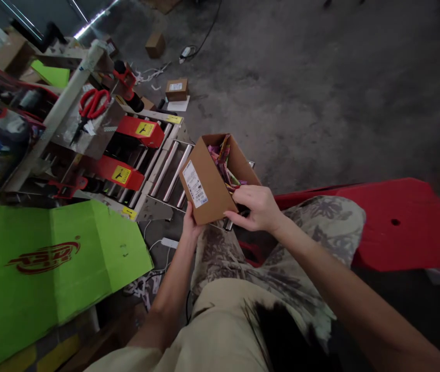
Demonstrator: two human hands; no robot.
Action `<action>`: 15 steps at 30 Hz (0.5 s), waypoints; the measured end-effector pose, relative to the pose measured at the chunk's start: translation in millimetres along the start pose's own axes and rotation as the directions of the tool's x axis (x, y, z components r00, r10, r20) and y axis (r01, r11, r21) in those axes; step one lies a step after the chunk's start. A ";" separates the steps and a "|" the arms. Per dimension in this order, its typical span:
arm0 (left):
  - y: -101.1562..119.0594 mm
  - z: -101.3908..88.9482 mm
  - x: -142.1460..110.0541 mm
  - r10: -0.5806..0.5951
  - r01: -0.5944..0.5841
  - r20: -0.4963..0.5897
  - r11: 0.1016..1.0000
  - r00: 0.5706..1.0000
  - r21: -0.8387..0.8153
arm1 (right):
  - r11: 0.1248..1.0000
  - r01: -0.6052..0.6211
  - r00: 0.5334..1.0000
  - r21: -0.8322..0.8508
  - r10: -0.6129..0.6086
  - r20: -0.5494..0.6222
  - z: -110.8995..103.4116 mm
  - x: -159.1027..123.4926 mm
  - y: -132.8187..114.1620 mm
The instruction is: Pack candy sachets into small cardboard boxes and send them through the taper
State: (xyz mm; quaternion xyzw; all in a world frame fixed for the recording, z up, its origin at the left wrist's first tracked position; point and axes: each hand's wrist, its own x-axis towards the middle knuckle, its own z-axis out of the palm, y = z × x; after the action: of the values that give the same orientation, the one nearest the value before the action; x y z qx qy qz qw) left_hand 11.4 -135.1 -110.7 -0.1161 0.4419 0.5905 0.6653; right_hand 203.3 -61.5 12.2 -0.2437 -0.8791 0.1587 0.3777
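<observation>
A brown cardboard box (214, 199) with its top open sits tilted at the end of a roller conveyor (176, 173). On its side facing me is a white printed label (195, 184). Colourful pink and green packets (223, 159) lie inside. My left hand (191, 223) holds the box's lower left corner, thumb up along the side. With fingers curled over the rim and the thumb outside, my right hand (257, 207) grips the near right edge. Its fingertips are partly hidden by the cardboard.
Red-handled scissors (94, 104) lie on the metal taping machine (99, 129), beside red guides with yellow warning labels. A green cardboard sheet (68, 258) fills the lower left. Small boxes (176, 90) and cables (189, 51) are on the floor. A red panel (406, 222) lies right.
</observation>
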 end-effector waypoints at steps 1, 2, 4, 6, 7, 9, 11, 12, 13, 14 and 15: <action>0.1 0.5 0.0 0.011 -0.011 -0.006 1.000 1.000 -0.001 | 1.000 -0.001 1.000 0.005 0.001 -0.004 0.7 -2.1 1.2; 0.2 1.5 0.1 0.010 -0.010 -0.013 1.000 1.000 0.000 | 1.000 -0.005 1.000 0.001 0.005 -0.006 1.8 -4.1 2.6; -0.3 4.7 0.6 -0.009 0.009 -0.023 1.000 1.000 0.002 | 1.000 -0.019 1.000 -0.015 0.019 -0.001 4.5 -7.4 5.9; -2.2 9.4 0.8 -0.011 0.011 -0.017 1.000 1.000 0.001 | 0.998 -0.052 0.998 -0.022 0.052 0.024 6.9 -9.0 9.1; -3.6 12.1 0.6 0.003 -0.003 -0.012 1.000 1.000 0.001 | 0.997 -0.074 0.996 -0.021 0.075 0.043 7.8 -9.0 10.2; -6.7 17.6 -0.3 0.045 -0.045 -0.007 0.999 0.999 -0.003 | 0.992 -0.123 0.989 -0.023 0.124 0.083 8.6 -7.5 10.9; -9.1 22.1 -1.4 0.067 -0.067 -0.014 0.998 0.998 -0.006 | 0.987 -0.160 0.980 -0.033 0.162 0.115 8.7 -4.7 9.8; -9.9 23.7 -1.9 0.072 -0.072 -0.021 0.997 0.997 -0.002 | 0.984 -0.173 0.976 -0.036 0.176 0.124 8.5 -3.4 9.2; -10.3 24.9 -2.1 0.074 -0.073 -0.026 0.997 0.997 0.007 | 0.982 -0.185 0.974 -0.035 0.188 0.128 8.4 -2.4 8.9; -10.4 25.7 -2.0 0.073 -0.072 -0.031 0.997 0.997 0.023 | 0.979 -0.200 0.971 -0.030 0.202 0.127 8.3 -1.7 8.9; -10.3 26.3 -1.6 0.074 -0.073 -0.034 0.996 0.997 0.045 | 0.976 -0.217 0.969 -0.020 0.218 0.119 8.2 -1.3 9.2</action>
State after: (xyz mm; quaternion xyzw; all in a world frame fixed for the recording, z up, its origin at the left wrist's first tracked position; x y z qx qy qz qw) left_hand 32.5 -121.2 -98.0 -0.0960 0.4704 0.6026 0.6375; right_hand 200.9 -55.4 1.8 -0.3297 -0.8689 0.2107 0.3033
